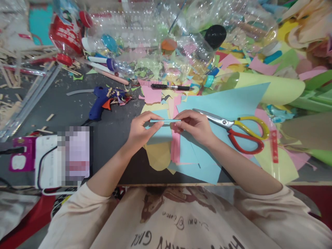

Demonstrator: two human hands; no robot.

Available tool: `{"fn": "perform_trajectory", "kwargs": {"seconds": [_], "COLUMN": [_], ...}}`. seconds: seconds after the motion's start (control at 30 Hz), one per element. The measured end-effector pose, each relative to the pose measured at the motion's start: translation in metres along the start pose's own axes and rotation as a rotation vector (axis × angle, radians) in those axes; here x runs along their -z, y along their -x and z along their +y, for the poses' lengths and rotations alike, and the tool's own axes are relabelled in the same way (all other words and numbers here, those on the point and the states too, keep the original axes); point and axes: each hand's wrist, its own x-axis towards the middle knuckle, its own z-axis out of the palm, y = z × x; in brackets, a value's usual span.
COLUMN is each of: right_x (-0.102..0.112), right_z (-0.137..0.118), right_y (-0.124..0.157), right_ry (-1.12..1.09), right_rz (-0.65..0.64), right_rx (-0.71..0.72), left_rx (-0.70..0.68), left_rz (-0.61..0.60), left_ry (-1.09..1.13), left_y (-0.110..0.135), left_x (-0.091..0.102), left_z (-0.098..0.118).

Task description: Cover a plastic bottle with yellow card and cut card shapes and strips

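Note:
A thin roll of light blue paper (168, 120) is held level between both my hands above the table. My left hand (141, 129) pinches its left end with thumb and fingers closed. My right hand (193, 125) grips its right end, fingers curled round it. Under the hands lie loose sheets of blue paper (228, 103), pink paper (175, 145) and yellow paper (158, 155). Scissors with yellow and red handles (240, 129) lie just right of my right hand on the blue sheet.
A blue glue gun (100, 102) lies to the left on the dark table (114, 135). A black pen (169, 87) sits behind the papers. Clear plastic bottles (145, 24), paper scraps and wooden sticks (10, 76) crowd the back. A white box (48, 160) stands front left.

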Motion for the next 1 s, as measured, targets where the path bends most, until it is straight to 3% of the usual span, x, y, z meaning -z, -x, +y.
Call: {"fn": "perform_trajectory", "kwargs": {"seconds": [0.27, 0.53, 0.67, 0.83, 0.9, 1.0], "right_x": [-0.0015, 0.0008, 0.0022, 0.0025, 0.003, 0.004], "right_z": [-0.0012, -0.0061, -0.007, -0.0026, -0.001, 0.0007], "right_y": [0.0013, -0.0011, -0.0022, -0.0007, 0.0, 0.0008], "right_ry": [0.047, -0.099, -0.112, 0.034, 0.103, 0.219], "right_rz": [0.024, 0.067, 0.142, 0.279, 0.239, 0.082], "right_rx": [-0.001, -0.043, -0.038, 0.033, 0.06, 0.093], "left_rx": [-0.01, -0.069, -0.066, -0.102, -0.122, -0.149], "left_rz": [0.0, 0.087, 0.085, 0.065, 0.063, 0.043], "left_ry": [0.008, -0.015, -0.038, -0.046, -0.048, -0.043], "left_y": [0.0006, 0.002, 0.0022, 0.0025, 0.0026, 0.0026], "left_x": [0.0, -0.0006, -0.0001, -0.0011, -0.0019, -0.0026], "left_z": [-0.0007, 0.0012, 0.0004, -0.003, -0.0033, -0.0025]}}
